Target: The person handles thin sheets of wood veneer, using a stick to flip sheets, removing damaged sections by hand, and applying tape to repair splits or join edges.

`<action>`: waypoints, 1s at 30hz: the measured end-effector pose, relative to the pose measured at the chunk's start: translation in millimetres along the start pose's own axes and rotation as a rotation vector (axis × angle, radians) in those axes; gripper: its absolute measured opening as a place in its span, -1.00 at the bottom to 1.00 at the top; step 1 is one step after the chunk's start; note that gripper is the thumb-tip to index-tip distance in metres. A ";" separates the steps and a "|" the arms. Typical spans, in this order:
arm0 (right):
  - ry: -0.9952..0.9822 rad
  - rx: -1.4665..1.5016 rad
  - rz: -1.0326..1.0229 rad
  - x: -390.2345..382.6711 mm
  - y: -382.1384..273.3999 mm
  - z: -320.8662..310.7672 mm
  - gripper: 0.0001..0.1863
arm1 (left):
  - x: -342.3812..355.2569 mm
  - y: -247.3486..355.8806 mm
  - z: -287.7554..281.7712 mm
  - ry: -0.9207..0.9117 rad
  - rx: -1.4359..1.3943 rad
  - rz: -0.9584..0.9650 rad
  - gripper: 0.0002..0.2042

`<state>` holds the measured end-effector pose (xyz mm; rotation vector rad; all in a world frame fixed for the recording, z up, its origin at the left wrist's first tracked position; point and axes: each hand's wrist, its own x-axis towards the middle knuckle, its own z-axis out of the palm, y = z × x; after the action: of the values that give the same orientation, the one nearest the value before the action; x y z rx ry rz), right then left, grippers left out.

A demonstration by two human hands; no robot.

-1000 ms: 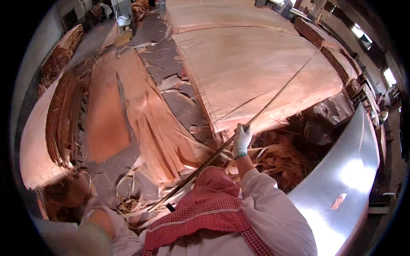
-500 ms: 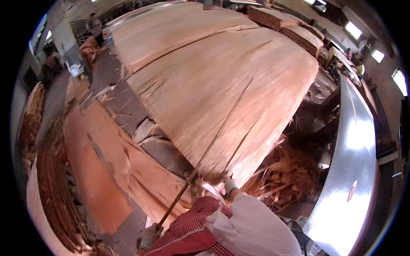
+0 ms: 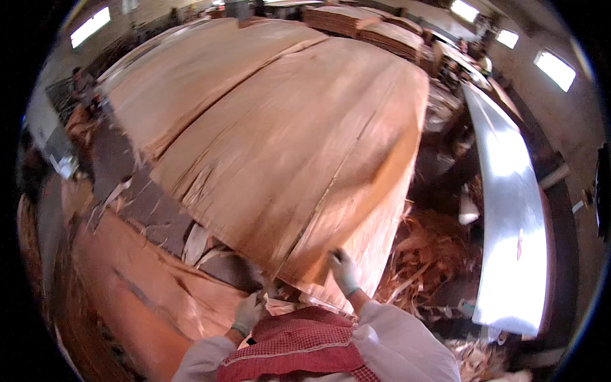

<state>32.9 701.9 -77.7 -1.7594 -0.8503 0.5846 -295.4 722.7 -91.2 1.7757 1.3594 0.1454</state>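
Note:
A large stack of pale tan wood veneer sheets (image 3: 254, 159) spreads in front of me, with a long split along the top sheet. My right hand (image 3: 344, 270), in a pale glove, is closed at the near right part of the stack. It grips a veneer strip (image 3: 372, 197), whose orange-brown, blurred length bends up along the right side. At the near left corner of the stack, my gloved left hand (image 3: 249, 311) is closed low by the edge. What its fingers hold is hidden.
Reddish veneer sheets (image 3: 133, 280) lie at the left. A heap of curled veneer scraps (image 3: 429, 251) sits right of the stack. Beyond it stands a long shiny metal sheet (image 3: 512, 216). More veneer stacks (image 3: 388, 39) rise at the back; a person (image 3: 83, 86) is far left.
My view has swung right. My left hand has risen toward the stack's near edge, and the long thin stick-like piece it held no longer shows. A strip by my right hand has lifted.

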 end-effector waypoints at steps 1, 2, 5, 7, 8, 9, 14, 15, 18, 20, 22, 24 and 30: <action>-0.060 -0.053 -0.046 12.6 -26.6 24.2 -0.78 | 29.0 -2.0 -1.3 0.014 -0.106 0.132 -0.62; -0.130 -0.105 -0.093 23.5 -62.9 53.6 -0.78 | 57.4 -7.1 -2.9 -0.002 -0.099 0.146 -0.62; -0.178 -0.286 -0.140 70.0 -66.8 129.1 -0.72 | 117.8 6.6 3.9 -0.270 -0.183 0.013 -0.57; -0.303 -0.500 -0.129 90.9 -68.4 197.6 -0.66 | 132.1 -61.4 15.6 -0.294 -0.174 -0.003 -0.51; -0.376 -0.563 -0.083 95.1 -84.7 223.1 -0.64 | 142.4 -109.0 27.5 -0.468 0.063 -0.095 -0.45; -0.399 -0.694 -0.003 105.6 -72.2 224.9 -0.64 | 137.6 -107.0 46.8 -0.542 0.128 -0.070 -0.43; -0.414 -0.803 0.093 112.8 -54.8 262.8 -0.68 | 125.7 -92.1 59.4 -0.780 0.273 0.359 -0.45; -0.503 -0.735 -0.012 104.0 -117.7 319.8 -0.68 | 136.4 -167.5 84.6 -0.385 0.167 0.348 -0.48; -0.532 -0.786 0.056 117.4 -75.7 288.7 -0.68 | 128.5 -56.6 71.1 -0.387 -0.092 0.336 -0.57; -0.586 -0.506 0.226 128.9 -56.6 275.8 -0.74 | 133.9 -12.3 40.5 -0.385 -0.182 0.352 -0.60; -0.606 0.139 0.289 105.2 -111.1 281.2 -0.78 | 149.3 -33.8 -18.9 -0.623 -0.462 0.119 -0.68; -0.360 0.186 0.188 91.6 -140.6 252.1 -0.78 | 162.3 -50.4 -56.5 -0.459 -0.291 0.525 -0.74; 0.026 -0.361 0.337 74.8 -29.7 178.5 -0.43 | 161.0 -14.4 -92.9 -0.709 -0.465 -0.053 -0.60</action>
<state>-58.4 872.4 -108.1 -2.2607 -0.6732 0.6538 -294.0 908.4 -107.1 1.2210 0.7726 -0.1753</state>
